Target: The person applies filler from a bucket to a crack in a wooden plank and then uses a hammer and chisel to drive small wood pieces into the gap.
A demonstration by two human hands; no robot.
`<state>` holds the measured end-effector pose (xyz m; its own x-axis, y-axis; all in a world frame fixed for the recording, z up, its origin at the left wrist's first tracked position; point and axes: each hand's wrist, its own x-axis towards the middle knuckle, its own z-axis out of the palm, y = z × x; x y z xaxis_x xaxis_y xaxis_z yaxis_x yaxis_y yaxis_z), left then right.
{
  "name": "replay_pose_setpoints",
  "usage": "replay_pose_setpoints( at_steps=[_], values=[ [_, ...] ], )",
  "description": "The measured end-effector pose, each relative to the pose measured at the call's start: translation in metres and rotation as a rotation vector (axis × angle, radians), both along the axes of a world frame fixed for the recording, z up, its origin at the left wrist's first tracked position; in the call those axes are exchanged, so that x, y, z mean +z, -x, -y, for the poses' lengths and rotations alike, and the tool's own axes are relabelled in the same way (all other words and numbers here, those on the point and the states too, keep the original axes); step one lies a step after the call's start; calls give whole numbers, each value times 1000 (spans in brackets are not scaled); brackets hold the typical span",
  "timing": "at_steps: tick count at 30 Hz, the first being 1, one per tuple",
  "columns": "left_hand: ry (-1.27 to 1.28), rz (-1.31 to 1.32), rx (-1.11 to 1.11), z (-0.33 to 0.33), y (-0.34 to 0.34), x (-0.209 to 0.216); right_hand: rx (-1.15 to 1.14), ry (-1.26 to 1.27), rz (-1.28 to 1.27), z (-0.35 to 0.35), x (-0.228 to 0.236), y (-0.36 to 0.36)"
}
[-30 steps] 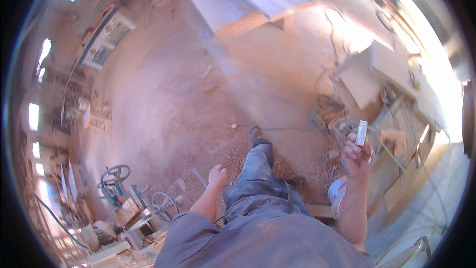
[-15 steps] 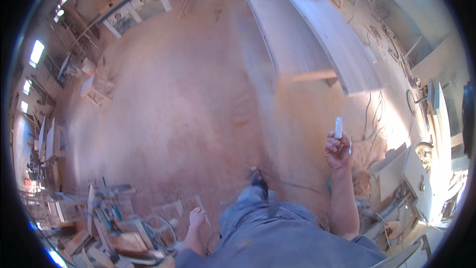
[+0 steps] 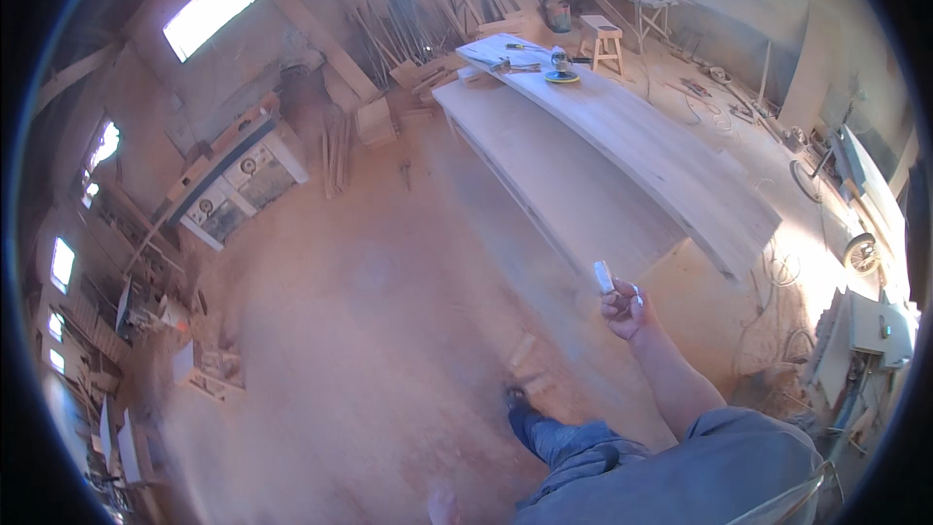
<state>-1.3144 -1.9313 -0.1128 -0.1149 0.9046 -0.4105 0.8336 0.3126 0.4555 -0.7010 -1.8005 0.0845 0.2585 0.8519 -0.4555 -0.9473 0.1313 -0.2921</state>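
Observation:
My right hand is raised in front of me, its fingers closed round a small whitish bottle that stands up out of the grip. A second small pale bit shows at the side of that hand, too small to name. Beyond the hand lies a long wooden board, resting on a wide pale tabletop. My left hand hangs low at the bottom edge, blurred, with its fingers not readable.
A sander with a yellow pad and hand tools lie on the board's far end. Behind stands a wooden stool. At left are a white-fronted cabinet and a small stool. Scraps and panels lean at right; cables trail nearby.
My view has lifted and swung, bringing in the far wall, a window and the table's far end. The right hand still holds the bottle, and the left has dropped toward the lower edge.

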Motion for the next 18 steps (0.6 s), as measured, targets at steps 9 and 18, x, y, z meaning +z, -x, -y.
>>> replay_pose_setpoints(
  at_steps=[9,18],
  values=[
    [166,-87,221,-303,49,63,-66,-12,51,-298,2,-20],
    [56,11,199,-621,16,71,-157,-84,97,-604,25,-54]
  ],
)
